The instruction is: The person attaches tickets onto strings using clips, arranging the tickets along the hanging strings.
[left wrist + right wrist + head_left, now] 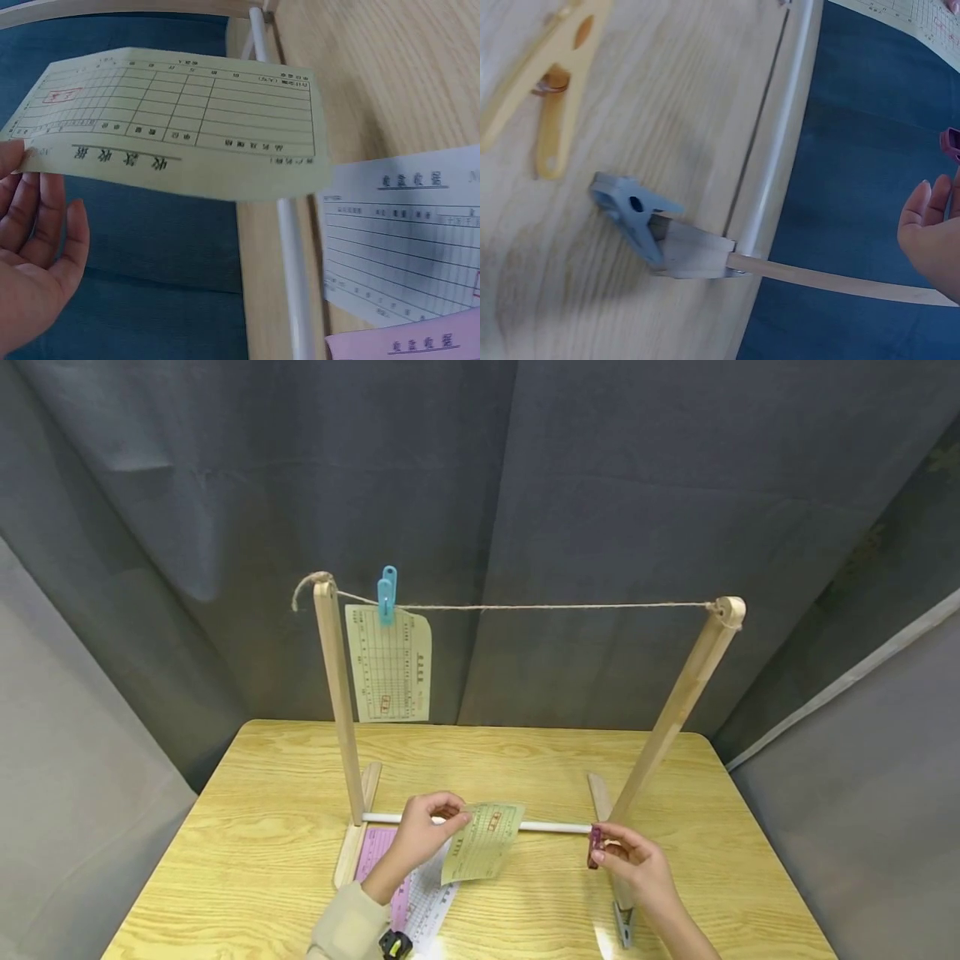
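Observation:
My left hand [423, 831] pinches a pale yellow-green receipt slip [483, 843] by one corner, thumb on top, above the table. In the left wrist view the printed grid of the receipt slip [172, 112] shows, with the left hand [37, 240] at its edge. Between the thumb and fingers of my right hand [641, 868] is a purple clothespin [595, 847], near the foot of the right post. The right wrist view catches only part of the purple clothespin [951, 142] and right hand [934, 225]. A blue clothespin [386, 597] holds a similar receipt slip [393, 681] on the twine.
Twine [555, 607] runs between a left wooden post [339, 702] and a right wooden post [675, 710]. A white rod [555, 827] joins them low down. White [431, 897] and pink [372, 847] receipts lie on the table. A grey-blue clothespin [626, 214] sits at the right foot, a yellow clothespin [566, 75] nearby.

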{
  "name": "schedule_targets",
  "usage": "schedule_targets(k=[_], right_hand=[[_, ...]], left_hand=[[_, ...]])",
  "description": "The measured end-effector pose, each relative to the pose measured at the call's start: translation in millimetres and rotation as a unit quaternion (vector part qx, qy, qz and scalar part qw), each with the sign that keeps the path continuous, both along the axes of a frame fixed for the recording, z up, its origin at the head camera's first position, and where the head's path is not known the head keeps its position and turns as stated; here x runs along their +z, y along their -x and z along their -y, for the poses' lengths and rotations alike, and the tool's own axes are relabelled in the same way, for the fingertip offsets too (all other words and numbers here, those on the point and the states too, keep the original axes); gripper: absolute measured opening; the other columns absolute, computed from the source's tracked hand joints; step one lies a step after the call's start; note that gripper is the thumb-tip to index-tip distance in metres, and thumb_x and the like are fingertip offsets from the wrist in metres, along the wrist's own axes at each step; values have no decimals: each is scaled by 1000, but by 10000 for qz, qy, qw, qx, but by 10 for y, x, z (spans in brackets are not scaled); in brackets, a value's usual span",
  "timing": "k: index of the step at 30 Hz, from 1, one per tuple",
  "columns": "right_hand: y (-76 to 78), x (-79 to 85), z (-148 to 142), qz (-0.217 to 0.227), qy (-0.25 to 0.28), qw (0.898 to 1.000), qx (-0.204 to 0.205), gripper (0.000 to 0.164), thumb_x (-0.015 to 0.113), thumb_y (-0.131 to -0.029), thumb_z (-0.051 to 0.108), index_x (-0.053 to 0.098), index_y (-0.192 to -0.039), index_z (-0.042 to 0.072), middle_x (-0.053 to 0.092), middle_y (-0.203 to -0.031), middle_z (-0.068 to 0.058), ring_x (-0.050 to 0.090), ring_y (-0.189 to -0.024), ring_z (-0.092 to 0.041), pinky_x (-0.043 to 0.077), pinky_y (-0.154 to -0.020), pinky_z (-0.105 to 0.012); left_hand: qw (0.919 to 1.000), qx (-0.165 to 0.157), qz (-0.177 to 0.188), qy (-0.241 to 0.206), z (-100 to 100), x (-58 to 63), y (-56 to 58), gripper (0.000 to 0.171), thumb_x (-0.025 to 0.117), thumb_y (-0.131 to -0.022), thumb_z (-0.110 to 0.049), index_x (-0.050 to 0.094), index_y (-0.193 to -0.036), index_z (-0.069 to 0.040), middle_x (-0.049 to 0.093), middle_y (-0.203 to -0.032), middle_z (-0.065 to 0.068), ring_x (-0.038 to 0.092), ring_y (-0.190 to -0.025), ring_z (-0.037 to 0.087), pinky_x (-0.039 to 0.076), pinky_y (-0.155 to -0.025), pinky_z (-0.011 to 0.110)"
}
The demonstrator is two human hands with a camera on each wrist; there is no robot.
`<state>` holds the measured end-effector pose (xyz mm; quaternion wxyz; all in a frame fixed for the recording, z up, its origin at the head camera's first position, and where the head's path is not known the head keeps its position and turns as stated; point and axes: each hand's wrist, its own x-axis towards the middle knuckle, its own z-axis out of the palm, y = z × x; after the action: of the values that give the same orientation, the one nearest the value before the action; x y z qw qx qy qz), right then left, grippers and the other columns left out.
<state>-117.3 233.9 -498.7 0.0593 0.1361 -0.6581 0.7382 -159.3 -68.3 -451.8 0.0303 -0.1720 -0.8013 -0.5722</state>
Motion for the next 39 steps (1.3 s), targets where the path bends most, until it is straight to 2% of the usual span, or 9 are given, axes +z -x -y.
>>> schedule_targets(k=[4,6,13,20,24,30,37,39], right_hand=[[-1,53,26,-45,163,9998,71,34,57,-78,-16,63,-108,0,65,-95,1,60,-77,-9,51,-65,-22],[7,74,36,-142,239,9995,138,36,56,-78,-18,62,-108,-1,65,-96,0,60,-78,-10,52,-66,-22],[39,196,60,-289,298,9988,250,34,55,-78,-18,60,-109,-4,64,-98,-4,61,-80,-12,52,-68,-23],[61,332,77,-412,263,9987,147,34,55,-78,-18,60,-108,-5,65,-96,-4,61,-81,-12,52,-68,-23],[77,409,91,-585,285,9977,188,35,54,-77,-20,61,-108,-5,65,-96,-5,61,-81,-12,52,-67,-23],[116,534,139,-955,432,9937,408,37,52,-77,-22,60,-109,-6,64,-97,-7,60,-82,-12,52,-67,-23],[165,626,182,-1431,627,9855,665,40,48,-77,-25,58,-112,-8,64,-99,-9,61,-82,-15,52,-67,-23],[176,643,194,-1525,698,9828,770,39,47,-78,-26,55,-113,-11,63,-100,-10,61,-82,-16,52,-68,-25]], left_hand=[[10000,42,-52,-42,-7,57,-13,5,67,-78,2,65,-80,4,65,-74,9,59,-69,14,49,-68,24],[9997,28,-209,-90,-8,65,-9,4,67,-77,3,64,-80,4,65,-74,10,59,-69,15,49,-67,25],[9988,49,-442,-184,-1,-93,107,6,69,-77,-3,66,-80,0,66,-74,6,59,-70,13,50,-69,28],[9962,-52,-776,-381,26,-13,112,7,69,-79,-10,66,-80,-3,66,-75,2,59,-71,9,49,-69,27],[9956,-35,-835,-425,29,47,115,6,69,-79,-9,67,-80,-4,66,-76,2,59,-71,9,50,-69,30],[9941,154,-946,-517,24,167,114,4,69,-76,0,67,-79,-2,67,-75,6,59,-71,10,50,-69,34],[9904,171,-1251,-557,2,558,-19,4,66,-74,8,63,-78,8,65,-73,15,58,-70,8,50,-68,33],[9904,216,-1240,-576,-3,614,-33,5,66,-74,9,64,-78,8,65,-73,16,58,-70,7,50,-69,33]])
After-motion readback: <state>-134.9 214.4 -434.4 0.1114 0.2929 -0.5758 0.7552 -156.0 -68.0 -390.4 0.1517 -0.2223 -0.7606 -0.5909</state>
